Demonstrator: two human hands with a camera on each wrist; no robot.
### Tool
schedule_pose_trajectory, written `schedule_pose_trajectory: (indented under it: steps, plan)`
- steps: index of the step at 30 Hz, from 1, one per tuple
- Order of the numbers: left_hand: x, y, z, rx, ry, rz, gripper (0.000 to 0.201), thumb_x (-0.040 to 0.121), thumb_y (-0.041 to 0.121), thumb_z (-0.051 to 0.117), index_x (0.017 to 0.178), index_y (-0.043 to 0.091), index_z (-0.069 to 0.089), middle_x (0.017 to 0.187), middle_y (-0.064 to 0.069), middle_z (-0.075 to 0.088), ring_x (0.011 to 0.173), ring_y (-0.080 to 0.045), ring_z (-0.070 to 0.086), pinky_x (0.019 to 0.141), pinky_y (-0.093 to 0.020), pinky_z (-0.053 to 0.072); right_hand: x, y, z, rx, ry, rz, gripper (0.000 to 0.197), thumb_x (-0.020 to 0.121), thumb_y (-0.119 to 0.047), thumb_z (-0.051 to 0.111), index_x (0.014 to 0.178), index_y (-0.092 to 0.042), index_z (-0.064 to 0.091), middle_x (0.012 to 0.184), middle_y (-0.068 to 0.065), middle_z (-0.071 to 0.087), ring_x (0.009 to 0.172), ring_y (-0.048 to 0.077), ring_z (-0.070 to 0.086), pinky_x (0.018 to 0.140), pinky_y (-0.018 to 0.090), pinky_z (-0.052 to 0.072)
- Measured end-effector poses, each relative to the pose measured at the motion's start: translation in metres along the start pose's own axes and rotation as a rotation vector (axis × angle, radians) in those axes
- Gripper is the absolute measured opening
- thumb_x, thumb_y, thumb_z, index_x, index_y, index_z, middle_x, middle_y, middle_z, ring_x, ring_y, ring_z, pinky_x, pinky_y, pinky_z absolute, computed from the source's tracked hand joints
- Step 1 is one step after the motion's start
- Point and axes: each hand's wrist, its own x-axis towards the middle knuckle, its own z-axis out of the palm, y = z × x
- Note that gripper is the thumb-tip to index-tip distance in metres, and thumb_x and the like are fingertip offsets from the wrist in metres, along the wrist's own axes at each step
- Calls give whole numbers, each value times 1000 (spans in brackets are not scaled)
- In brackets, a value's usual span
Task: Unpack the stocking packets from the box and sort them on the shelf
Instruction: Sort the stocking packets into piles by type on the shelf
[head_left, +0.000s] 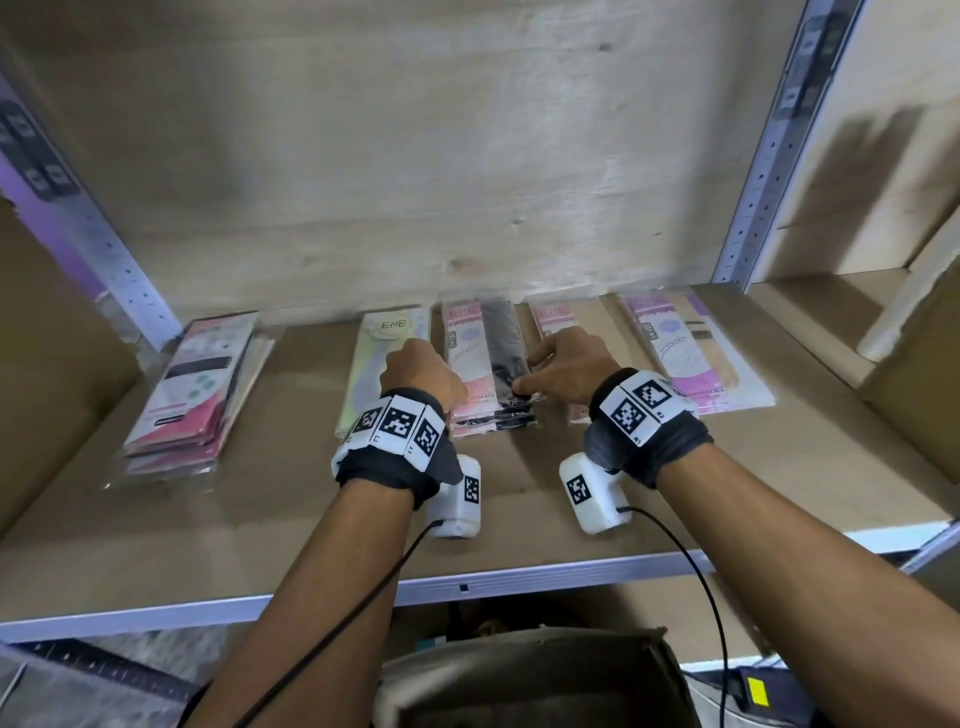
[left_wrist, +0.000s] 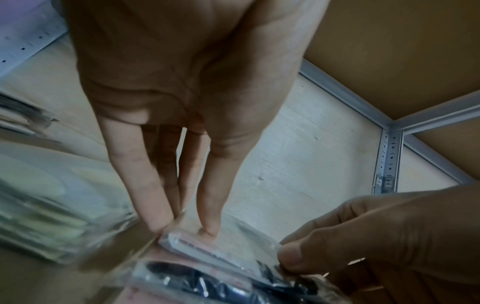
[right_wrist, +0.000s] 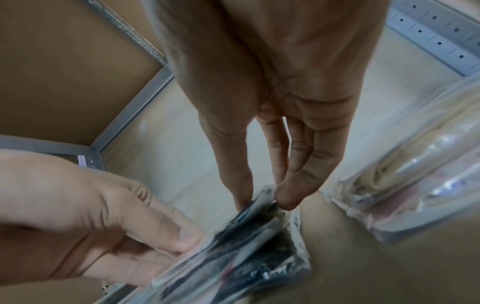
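A stack of pink-and-black stocking packets (head_left: 488, 364) lies mid-shelf, and both hands are on it. My left hand (head_left: 421, 366) holds its left edge; in the left wrist view the thumb lies on top of the stack (left_wrist: 207, 263) and the fingers (left_wrist: 158, 218) run down its side. My right hand (head_left: 563, 364) pinches the right edge of the top packet (right_wrist: 259, 246) between thumb and fingers (right_wrist: 285, 197). Sorted stacks lie alongside: a green ENE packet (head_left: 384, 358), a pink stack (head_left: 550, 314) partly hidden by my right hand, and a purple stack (head_left: 691, 353). The open cardboard box (head_left: 535, 675) sits below the shelf.
A mixed pink and black stack (head_left: 176, 384) lies at the shelf's far left. The brown shelf board (head_left: 519, 499) has bare room in front of the stacks. Perforated metal uprights (head_left: 753, 171) frame the bay, with a wooden back panel behind. Cardboard boxes stand at both sides.
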Motion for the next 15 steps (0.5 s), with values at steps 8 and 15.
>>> schedule_pose_trajectory:
  steps: [8, 15]
  plan:
    - [2, -1, 2, 63, 15, 1, 36, 80, 8, 79, 113, 3, 67, 119, -17, 67, 106, -33, 69, 95, -42, 56, -2, 0, 0, -7, -27, -31, 42, 70, -28, 87, 95, 3, 75, 101, 18, 74, 97, 29, 70, 85, 42, 58]
    - [0, -1, 6, 156, 49, 20, 39, 80, 13, 78, 116, 5, 64, 121, -16, 65, 109, -34, 65, 95, -42, 55, -4, -2, -1, 8, -91, 0, 29, 73, -23, 86, 90, -2, 77, 89, 13, 76, 84, 24, 74, 79, 40, 61]
